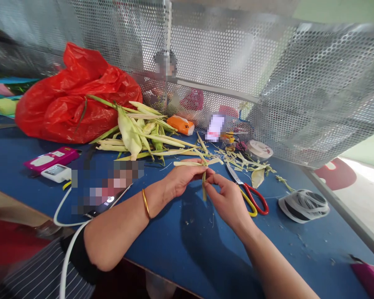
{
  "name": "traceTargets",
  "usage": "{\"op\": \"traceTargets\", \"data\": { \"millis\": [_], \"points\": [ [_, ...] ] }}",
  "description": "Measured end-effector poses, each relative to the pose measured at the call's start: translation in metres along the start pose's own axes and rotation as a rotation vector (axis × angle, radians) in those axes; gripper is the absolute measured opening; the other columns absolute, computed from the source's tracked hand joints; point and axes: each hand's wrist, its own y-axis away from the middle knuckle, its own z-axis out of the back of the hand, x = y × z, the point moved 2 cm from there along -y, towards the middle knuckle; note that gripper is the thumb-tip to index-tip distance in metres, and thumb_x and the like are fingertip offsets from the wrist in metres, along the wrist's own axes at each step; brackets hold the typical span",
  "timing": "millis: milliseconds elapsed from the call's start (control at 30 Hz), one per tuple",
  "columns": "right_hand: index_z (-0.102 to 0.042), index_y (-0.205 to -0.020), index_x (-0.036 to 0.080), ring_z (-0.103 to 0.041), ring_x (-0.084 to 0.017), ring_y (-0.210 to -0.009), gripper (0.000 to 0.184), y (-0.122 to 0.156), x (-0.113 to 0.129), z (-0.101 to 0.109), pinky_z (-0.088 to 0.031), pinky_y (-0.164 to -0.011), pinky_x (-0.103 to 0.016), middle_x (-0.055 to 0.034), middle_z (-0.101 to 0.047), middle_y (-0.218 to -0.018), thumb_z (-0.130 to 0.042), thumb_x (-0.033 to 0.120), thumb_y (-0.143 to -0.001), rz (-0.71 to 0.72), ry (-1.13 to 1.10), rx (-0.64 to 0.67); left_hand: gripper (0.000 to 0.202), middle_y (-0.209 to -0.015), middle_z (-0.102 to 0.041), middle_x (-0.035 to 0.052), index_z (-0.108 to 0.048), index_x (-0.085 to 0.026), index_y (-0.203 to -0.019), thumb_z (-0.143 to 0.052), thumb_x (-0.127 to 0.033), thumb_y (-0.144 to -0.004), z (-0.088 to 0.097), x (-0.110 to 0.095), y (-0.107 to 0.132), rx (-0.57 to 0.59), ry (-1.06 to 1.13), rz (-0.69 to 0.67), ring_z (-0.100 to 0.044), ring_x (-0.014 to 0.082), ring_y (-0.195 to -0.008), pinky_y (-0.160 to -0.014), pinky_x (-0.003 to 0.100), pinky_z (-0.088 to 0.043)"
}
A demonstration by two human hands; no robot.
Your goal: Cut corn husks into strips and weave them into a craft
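Both my hands meet over the blue table (pixel 180 245), pinching a bunch of pale green leaf strips (pixel 197 162). My left hand (pixel 183 177), with a gold bangle on the wrist, is closed on the strips from the left. My right hand (pixel 227 198) pinches a narrow strip end that hangs down between the fingers. The strips fan out to the left and right just above my fingers.
A pile of green husks and leaves (pixel 140 135) lies behind, in front of a red plastic bag (pixel 75 99). Red-and-yellow scissors (pixel 252 195) lie right of my hands, with a thread spool (pixel 303 204) further right. A pink box (pixel 51 158), a phone and a white cable sit left. Perforated metal screens close the back.
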Motion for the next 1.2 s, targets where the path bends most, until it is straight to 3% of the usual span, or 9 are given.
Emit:
{"op": "traceTargets", "data": {
  "millis": [100, 200, 267, 367, 433, 567, 900, 1067, 1200],
  "points": [
    [-0.061, -0.076, 0.022, -0.057, -0.018, -0.069, 0.024, -0.001, 0.003, 0.012, -0.039, -0.066, -0.030, -0.0031, -0.066, -0.076, -0.048, 0.034, -0.092, 0.151, 0.250, -0.202, 0.016, -0.072, -0.072, 0.0036, -0.065, -0.015, -0.087, -0.071, -0.009, -0.073, 0.002, -0.003, 0.002, -0.017, -0.029, 0.021, -0.066, 0.0129, -0.069, -0.077, 0.028, -0.050],
    [-0.064, -0.094, 0.022, -0.061, -0.026, -0.098, 0.019, -0.007, -0.002, 0.024, -0.041, -0.085, -0.038, -0.0100, -0.069, -0.106, -0.050, 0.033, -0.092, 0.240, 0.344, -0.403, 0.015, -0.074, -0.071, 0.0047, -0.068, -0.014, -0.087, -0.070, -0.011, -0.073, 0.001, -0.004, 0.004, 0.043, -0.094, 0.073, -0.065, 0.0130, -0.066, -0.073, 0.029, -0.050],
    [-0.065, -0.099, 0.021, -0.061, -0.027, -0.099, 0.022, -0.013, -0.010, 0.027, -0.041, -0.087, -0.040, -0.0098, -0.070, -0.107, -0.051, 0.036, -0.090, 0.165, 0.291, -0.323, 0.013, -0.075, -0.070, 0.0046, -0.070, -0.013, -0.085, -0.070, -0.014, -0.071, 0.001, -0.004, 0.004, 0.073, -0.132, 0.102, -0.062, 0.0118, -0.063, -0.069, 0.028, -0.049],
    [-0.066, -0.083, 0.021, -0.061, -0.021, -0.075, 0.026, -0.017, -0.018, 0.022, -0.042, -0.072, -0.032, -0.0039, -0.071, -0.079, -0.051, 0.042, -0.089, -0.017, 0.065, -0.080, 0.016, -0.072, -0.066, 0.0025, -0.070, -0.012, -0.082, -0.074, -0.022, -0.070, 0.002, -0.003, 0.004, 0.062, -0.160, 0.096, -0.056, 0.0090, -0.060, -0.061, 0.024, -0.043],
    [-0.063, -0.075, 0.021, -0.057, -0.018, -0.066, 0.028, -0.016, -0.017, 0.017, -0.040, -0.065, -0.029, -0.0016, -0.067, -0.070, -0.052, 0.043, -0.088, -0.078, -0.038, -0.010, 0.023, -0.068, -0.062, 0.0003, -0.069, -0.012, -0.082, -0.077, -0.029, -0.068, 0.002, -0.002, 0.003, 0.048, -0.213, 0.042, -0.051, 0.0077, -0.057, -0.055, 0.022, -0.037],
    [-0.060, -0.070, 0.021, -0.054, -0.017, -0.064, 0.027, -0.011, -0.012, 0.011, -0.036, -0.061, -0.027, -0.0004, -0.063, -0.064, -0.052, 0.040, -0.087, -0.091, -0.037, -0.009, 0.023, -0.062, -0.057, -0.0020, -0.067, -0.013, -0.081, -0.074, -0.033, -0.071, -0.001, 0.001, 0.003, 0.043, -0.345, -0.054, -0.047, 0.0077, -0.056, -0.051, 0.021, -0.030],
    [-0.059, -0.062, 0.020, -0.044, -0.013, -0.052, 0.031, -0.006, -0.005, 0.016, -0.031, -0.052, -0.026, 0.0018, -0.057, -0.055, -0.054, 0.039, -0.086, -0.047, 0.010, 0.026, 0.016, -0.059, -0.057, -0.0028, -0.067, -0.013, -0.076, -0.072, -0.028, -0.071, -0.001, 0.000, 0.002, 0.027, -0.352, -0.061, -0.042, 0.0064, -0.053, -0.052, 0.021, -0.030],
    [-0.072, -0.077, 0.022, -0.056, -0.018, -0.069, 0.031, -0.012, -0.010, 0.033, -0.038, -0.065, -0.030, -0.0047, -0.069, -0.076, -0.054, 0.044, -0.088, 0.021, 0.171, -0.236, 0.031, -0.060, -0.060, 0.0003, -0.069, -0.014, -0.068, -0.070, -0.045, -0.075, -0.001, -0.001, 0.005, 0.154, -0.446, 0.008, -0.039, 0.0068, -0.051, -0.051, 0.023, -0.027],
    [-0.074, -0.080, 0.019, -0.059, -0.018, -0.070, 0.031, -0.020, -0.022, 0.028, -0.042, -0.066, -0.031, -0.0040, -0.069, -0.075, -0.065, 0.049, -0.079, -0.150, -0.225, -0.007, 0.033, -0.054, -0.057, -0.0009, -0.074, -0.015, -0.074, -0.072, -0.047, -0.071, -0.008, 0.003, 0.012, 0.281, -0.504, 0.100, -0.040, 0.0081, -0.050, -0.052, 0.024, -0.028]
  ]
}}
